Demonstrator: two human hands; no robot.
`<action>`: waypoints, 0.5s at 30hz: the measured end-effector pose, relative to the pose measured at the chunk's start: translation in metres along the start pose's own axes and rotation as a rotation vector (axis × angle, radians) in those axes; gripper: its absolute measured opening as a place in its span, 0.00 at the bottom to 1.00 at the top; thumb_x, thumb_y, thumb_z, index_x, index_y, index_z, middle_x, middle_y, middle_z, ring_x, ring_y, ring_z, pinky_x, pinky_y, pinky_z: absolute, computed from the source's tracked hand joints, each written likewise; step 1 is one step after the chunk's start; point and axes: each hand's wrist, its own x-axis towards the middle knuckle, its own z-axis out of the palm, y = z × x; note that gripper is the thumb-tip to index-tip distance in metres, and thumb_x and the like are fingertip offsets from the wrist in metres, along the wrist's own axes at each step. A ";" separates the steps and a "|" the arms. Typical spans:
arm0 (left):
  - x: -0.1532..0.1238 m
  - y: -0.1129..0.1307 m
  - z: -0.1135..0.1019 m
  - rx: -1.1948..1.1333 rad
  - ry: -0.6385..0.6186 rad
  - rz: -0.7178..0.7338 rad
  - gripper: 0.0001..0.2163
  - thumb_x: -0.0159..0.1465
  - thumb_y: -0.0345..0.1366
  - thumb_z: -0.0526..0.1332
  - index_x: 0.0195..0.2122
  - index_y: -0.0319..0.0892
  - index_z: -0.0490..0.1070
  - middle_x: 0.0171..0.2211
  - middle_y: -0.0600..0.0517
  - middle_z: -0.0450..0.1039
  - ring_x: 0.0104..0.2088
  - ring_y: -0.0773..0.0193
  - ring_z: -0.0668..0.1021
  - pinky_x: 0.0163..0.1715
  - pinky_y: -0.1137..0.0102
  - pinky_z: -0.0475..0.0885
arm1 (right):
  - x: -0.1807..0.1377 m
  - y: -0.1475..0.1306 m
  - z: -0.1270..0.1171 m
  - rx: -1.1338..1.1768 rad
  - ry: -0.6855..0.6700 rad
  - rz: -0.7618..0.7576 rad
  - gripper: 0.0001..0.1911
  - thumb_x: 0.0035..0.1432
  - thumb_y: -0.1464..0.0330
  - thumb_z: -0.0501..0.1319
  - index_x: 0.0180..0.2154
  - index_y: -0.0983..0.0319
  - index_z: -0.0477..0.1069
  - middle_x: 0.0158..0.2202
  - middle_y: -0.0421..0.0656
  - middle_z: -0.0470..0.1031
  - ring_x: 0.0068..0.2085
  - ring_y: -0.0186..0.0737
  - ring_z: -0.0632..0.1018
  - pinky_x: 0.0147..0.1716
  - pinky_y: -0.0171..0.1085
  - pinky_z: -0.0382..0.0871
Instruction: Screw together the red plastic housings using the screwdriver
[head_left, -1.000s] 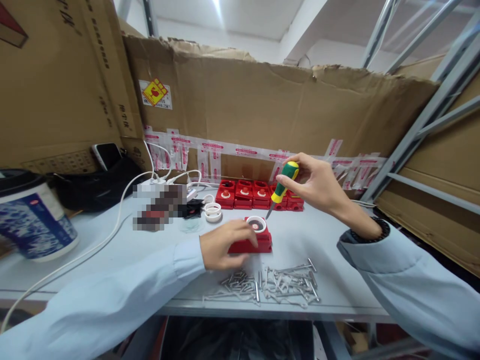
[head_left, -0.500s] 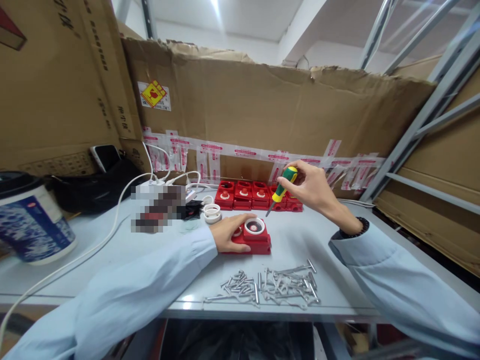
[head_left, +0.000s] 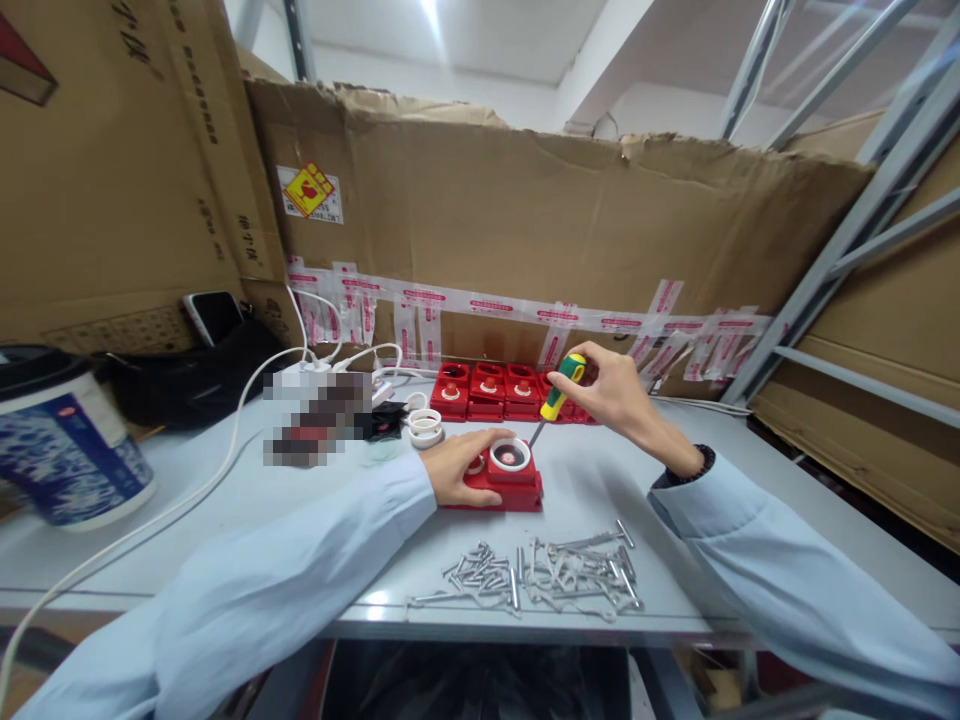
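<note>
A red box-shaped unit (head_left: 517, 494) with a white ring (head_left: 510, 455) on its top lies on the table. My left hand (head_left: 459, 470) is wrapped over its left part, gripping it and hiding some of that side. In my right hand (head_left: 600, 385) is a green and yellow screwdriver (head_left: 562, 386), tilted with its shaft down and to the left. The screwdriver's tip is at the far right edge of the unit, beside the white ring; whether it touches I cannot tell.
Several similar red units (head_left: 486, 392) stand in a row against the cardboard. Loose screws (head_left: 480, 568) and longer metal pins (head_left: 585, 570) lie near the front edge. White rings (head_left: 425, 424) are stacked left of my hand. A paper cup (head_left: 71, 440) and white cable (head_left: 232, 440) are further left.
My right hand has moved down and slightly left, bringing the screwdriver tip to the red unit's edge. My left hand stays where it was.
</note>
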 end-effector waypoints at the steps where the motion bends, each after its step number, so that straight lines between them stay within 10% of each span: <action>1: 0.000 0.000 0.000 0.001 -0.001 -0.001 0.37 0.51 0.46 0.65 0.59 0.41 0.52 0.57 0.42 0.61 0.55 0.50 0.68 0.55 0.60 0.61 | 0.001 0.000 0.001 -0.016 0.009 0.013 0.15 0.51 0.58 0.59 0.33 0.63 0.68 0.26 0.42 0.73 0.25 0.35 0.70 0.26 0.34 0.61; 15: 0.000 -0.001 0.000 -0.015 0.005 0.018 0.36 0.51 0.44 0.65 0.59 0.42 0.52 0.57 0.44 0.61 0.54 0.51 0.68 0.54 0.62 0.63 | 0.008 -0.036 -0.008 -0.455 -0.180 -0.065 0.17 0.57 0.54 0.55 0.29 0.62 0.64 0.24 0.46 0.72 0.25 0.40 0.70 0.23 0.35 0.53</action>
